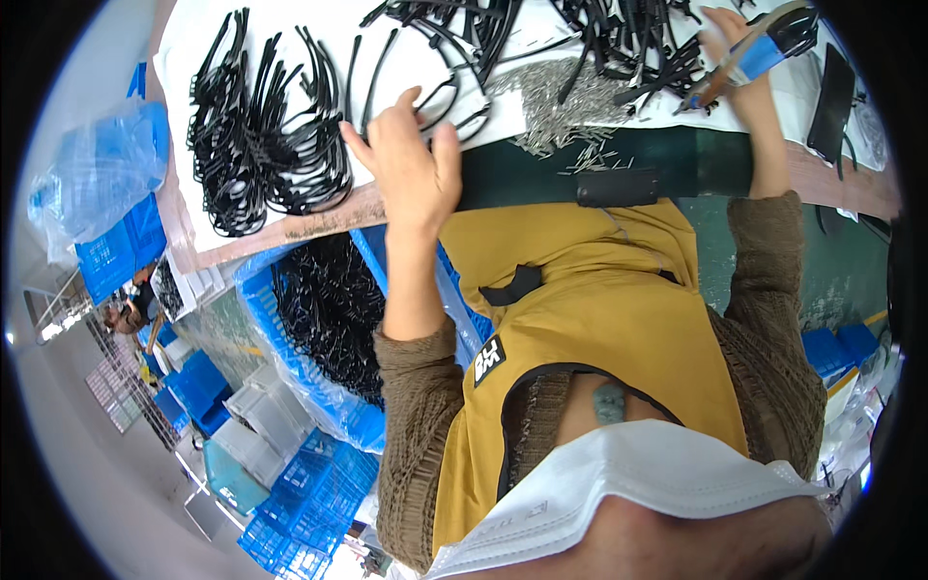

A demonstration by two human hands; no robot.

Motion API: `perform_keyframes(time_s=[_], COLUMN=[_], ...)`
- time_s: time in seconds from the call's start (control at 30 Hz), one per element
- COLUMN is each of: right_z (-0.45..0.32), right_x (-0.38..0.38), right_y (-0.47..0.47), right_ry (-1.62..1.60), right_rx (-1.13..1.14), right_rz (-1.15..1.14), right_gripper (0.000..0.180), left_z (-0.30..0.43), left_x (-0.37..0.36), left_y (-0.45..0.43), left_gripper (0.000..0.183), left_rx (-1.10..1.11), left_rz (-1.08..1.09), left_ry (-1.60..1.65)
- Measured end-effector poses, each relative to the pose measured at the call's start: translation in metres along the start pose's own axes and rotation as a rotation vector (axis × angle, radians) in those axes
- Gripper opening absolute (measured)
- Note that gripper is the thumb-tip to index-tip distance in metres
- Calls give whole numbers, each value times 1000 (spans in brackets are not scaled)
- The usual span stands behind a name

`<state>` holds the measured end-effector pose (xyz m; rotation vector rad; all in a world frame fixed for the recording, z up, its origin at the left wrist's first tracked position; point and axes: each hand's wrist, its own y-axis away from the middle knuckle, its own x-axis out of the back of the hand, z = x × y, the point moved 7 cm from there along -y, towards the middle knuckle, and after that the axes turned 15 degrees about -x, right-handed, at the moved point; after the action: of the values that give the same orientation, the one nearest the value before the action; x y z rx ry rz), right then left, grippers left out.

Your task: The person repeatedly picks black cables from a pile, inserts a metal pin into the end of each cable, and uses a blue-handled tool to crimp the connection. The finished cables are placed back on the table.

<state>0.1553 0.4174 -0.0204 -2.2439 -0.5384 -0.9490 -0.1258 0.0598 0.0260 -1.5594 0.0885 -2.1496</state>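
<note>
My left hand (409, 148) is over the white-covered work surface, fingers spread, beside a black eyeglass frame (441, 101) lying with its temples pointing away. Whether a fingertip touches the frame is unclear. At the upper right, my right hand (728, 40) is blurred and partly hidden behind a blue and black handheld tool (757, 59) with a pointed tip; whether it grips the tool cannot be told. Left of this hand, black eyeglass parts (616, 43) lie heaped beside a pile of small metal pins (554, 94). Rows of black eyeglass frames (272, 145) stand nested at the left.
A black block (618, 188) lies at the table's near edge. Below it, a blue plastic-lined crate (254, 290) holds many black parts. A black flat object (831, 101) lies at the far right. Blue crates (312, 493) stand lower left; another person (130, 312) is in the background.
</note>
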Motion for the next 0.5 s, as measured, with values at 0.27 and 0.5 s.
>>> perform_keyframes(time_s=[0.27, 0.5], right_z=[-29, 2], right_x=[-17, 19], right_y=[-23, -45], right_ry=[-41, -243], right_rx=[35, -158], right_rz=[64, 132], right_gripper=[33, 30], left_z=[7, 32], left_x=[40, -51], left_y=[-126, -296], left_gripper=[26, 47], left_rx=[-136, -493], left_rz=[144, -150], left_ry=[-208, -701])
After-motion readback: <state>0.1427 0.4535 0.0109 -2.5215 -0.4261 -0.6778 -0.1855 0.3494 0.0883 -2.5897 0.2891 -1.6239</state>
